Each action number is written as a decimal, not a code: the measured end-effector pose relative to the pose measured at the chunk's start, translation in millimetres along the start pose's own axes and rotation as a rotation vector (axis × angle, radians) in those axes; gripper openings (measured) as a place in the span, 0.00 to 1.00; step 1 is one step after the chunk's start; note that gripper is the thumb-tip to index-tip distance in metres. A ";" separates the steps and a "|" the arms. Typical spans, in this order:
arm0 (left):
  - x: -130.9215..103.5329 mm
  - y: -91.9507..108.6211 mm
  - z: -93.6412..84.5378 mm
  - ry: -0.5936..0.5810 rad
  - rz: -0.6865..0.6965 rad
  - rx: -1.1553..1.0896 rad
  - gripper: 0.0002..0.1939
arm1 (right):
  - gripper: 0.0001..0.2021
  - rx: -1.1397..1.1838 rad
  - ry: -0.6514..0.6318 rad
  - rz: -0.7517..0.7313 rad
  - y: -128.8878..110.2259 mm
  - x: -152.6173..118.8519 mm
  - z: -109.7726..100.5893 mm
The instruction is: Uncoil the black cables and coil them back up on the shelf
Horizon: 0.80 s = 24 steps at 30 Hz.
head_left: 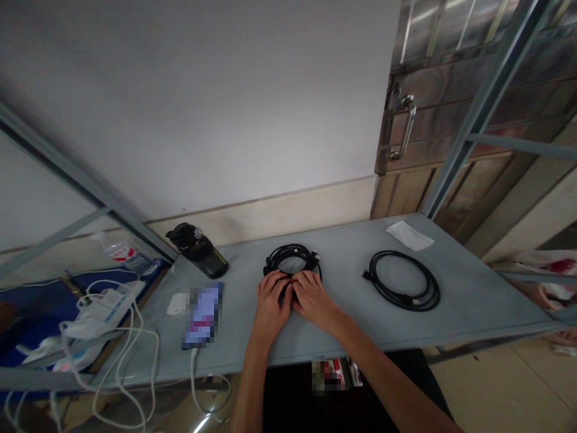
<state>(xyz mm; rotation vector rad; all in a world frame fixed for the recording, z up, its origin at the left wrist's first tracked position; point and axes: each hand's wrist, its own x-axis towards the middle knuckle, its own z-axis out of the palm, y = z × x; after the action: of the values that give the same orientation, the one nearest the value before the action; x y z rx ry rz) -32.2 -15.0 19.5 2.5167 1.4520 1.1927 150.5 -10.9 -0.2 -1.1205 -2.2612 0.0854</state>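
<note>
A coiled bundle of black cables [293, 249] with several plugs lies on the grey table, in front of me. My left hand [274, 296] grips the near left part of the coil, fingers curled over it. Close beside it, my right hand [311, 294] has its fingers closed on the near right part of the same bundle. The thumbs almost meet, and the piece of cable under them is mostly hidden. A second coiled black cable [433, 282] lies apart on the right, its connectors showing.
Left on the table [342, 252] stand a black bottle [198, 249] and a phone [205, 313] with a white charging cable [193, 367]. A white paper [409, 235] lies back right. Metal posts [484, 102] flank the table; a power strip [106, 308] sits far left.
</note>
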 end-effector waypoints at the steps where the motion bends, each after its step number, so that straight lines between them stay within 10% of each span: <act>1: 0.0 0.8 -1.2 -0.003 0.002 -0.005 0.10 | 0.09 -0.005 0.004 -0.002 0.0 0.1 0.1; 11: -2.4 1.9 -5.0 -0.068 0.031 -0.030 0.26 | 0.08 -0.018 0.060 0.015 1.9 1.7 3.7; 24: -5.1 -11.8 9.1 -0.073 0.022 0.066 0.20 | 0.11 0.055 0.180 0.115 5.6 3.0 -6.1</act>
<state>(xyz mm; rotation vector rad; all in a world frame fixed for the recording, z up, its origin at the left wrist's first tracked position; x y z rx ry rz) -36.8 -8.9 5.8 2.5963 1.4742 1.0605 156.4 -6.3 4.6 -1.1802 -2.0238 0.0887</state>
